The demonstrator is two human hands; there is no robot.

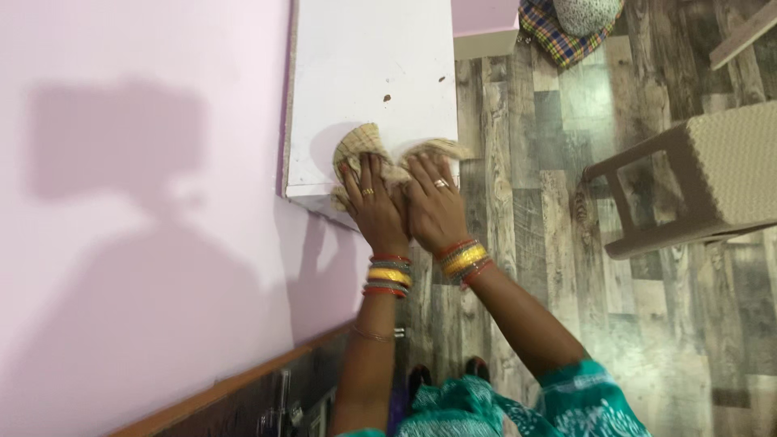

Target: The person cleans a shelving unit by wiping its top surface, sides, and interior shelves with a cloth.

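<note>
The pink wall (137, 202) fills the left half of the view; a wood-pattern floor (534, 162) fills the right. A white slab shelf (364, 57) projects from the wall, viewed from above. A woven-top stool (712, 178) stands on the floor, well apart from the shelf, and a checked fabric (558, 36) lies at the top edge.

Both hands rest on the near end of the shelf. The left hand (372, 202) lies flat, fingers extended and pressed down on a beige checked cloth (364, 146). The right hand (437, 202) lies beside it, touching it, fingers likewise flattened on the cloth's right portion. The cloth is bunched beneath both hands at the shelf's near edge.

Progress, as a judgement: wiping covers only the near end. Two small brown spots (387, 98) remain farther along the surface, so most of the shelf appears still to be wiped.
</note>
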